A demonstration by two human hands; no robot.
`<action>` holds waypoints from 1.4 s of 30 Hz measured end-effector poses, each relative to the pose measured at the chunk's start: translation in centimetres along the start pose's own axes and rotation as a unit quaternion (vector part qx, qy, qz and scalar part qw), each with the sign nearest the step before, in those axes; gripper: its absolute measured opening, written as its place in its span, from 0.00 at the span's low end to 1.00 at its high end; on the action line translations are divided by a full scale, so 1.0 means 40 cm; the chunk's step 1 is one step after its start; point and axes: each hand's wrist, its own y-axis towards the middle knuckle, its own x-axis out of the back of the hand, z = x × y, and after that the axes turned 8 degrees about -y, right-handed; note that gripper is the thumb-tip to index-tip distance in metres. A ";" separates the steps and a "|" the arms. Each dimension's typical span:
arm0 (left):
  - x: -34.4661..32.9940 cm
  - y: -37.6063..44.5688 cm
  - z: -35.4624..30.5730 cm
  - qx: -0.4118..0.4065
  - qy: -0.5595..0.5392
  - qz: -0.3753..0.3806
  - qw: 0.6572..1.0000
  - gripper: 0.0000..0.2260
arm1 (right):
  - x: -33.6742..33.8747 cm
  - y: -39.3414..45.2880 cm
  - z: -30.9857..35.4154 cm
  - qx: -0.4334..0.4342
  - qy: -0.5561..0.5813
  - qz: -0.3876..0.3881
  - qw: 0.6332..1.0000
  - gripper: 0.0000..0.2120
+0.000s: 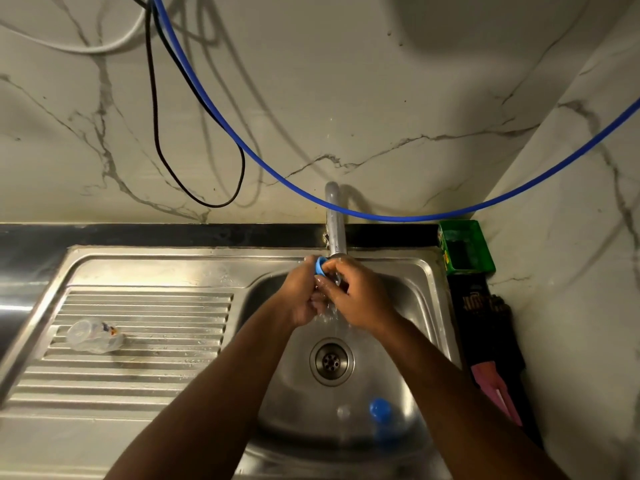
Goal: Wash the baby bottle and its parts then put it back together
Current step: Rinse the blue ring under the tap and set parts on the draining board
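Both hands meet under the tap (335,223), where water runs down into the steel sink (420,306). My left hand (300,292) grips a small blue ring-shaped bottle part (320,265); only its top edge shows. My right hand (356,296) is closed against the same part from the right. The clear bottle body (93,336) lies on its side on the ribbed drainboard at the left. A blue cap (380,408) and a clear nipple-like piece (343,412) rest in the basin near its front wall.
The drain (331,362) sits in the middle of the basin. A green box (465,247) stands at the sink's back right corner, with dark items and a pink object (498,386) along the right edge. A blue hose (242,147) and black cable (156,109) hang across the marble wall.
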 end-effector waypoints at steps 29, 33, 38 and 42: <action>-0.027 0.010 -0.005 -0.001 -0.004 -0.063 0.998 0.21 | -0.017 -0.014 -0.007 0.027 -0.074 -0.035 0.996 0.18; -0.022 0.011 -0.029 0.030 0.028 -0.013 0.999 0.20 | 0.013 -0.028 -0.021 0.089 0.016 -0.030 0.995 0.15; -0.044 0.006 0.020 -0.024 0.129 -0.013 0.991 0.26 | 0.028 -0.004 -0.067 0.041 -0.050 -0.098 0.993 0.09; -0.047 0.017 0.024 -0.025 0.010 -0.027 0.999 0.22 | 0.004 -0.010 -0.017 -0.050 0.124 -0.059 0.989 0.08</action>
